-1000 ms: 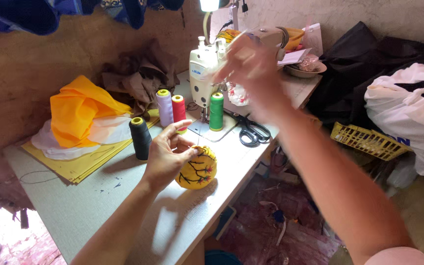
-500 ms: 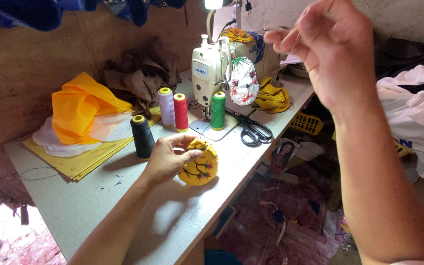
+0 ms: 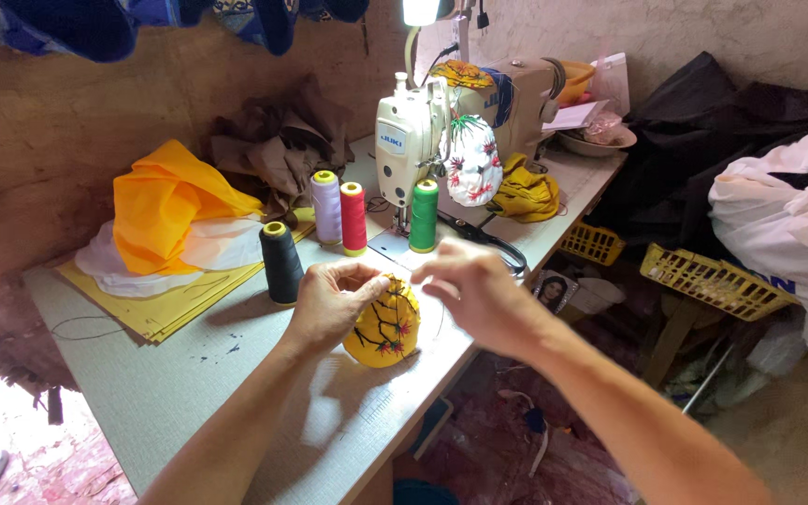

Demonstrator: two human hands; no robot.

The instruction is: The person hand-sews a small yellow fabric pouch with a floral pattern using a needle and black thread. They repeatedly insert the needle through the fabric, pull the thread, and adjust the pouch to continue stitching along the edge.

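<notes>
Our left hand point(image 3: 329, 304) pinches the yellow pouch point(image 3: 383, 323) before the sewing machine point(image 3: 423, 140); our right hand point(image 3: 469, 290) touches it, fingers pressed together.

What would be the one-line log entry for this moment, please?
left hand: holds yellow pouch on table | right hand: at pouch top, pinching | nearby: black spool, sewing machine

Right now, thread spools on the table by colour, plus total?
Black thread spool: 1
Lilac thread spool: 1
Red thread spool: 1
Green thread spool: 1
Total: 4, all upright on the grey table near the sewing machine.
</notes>
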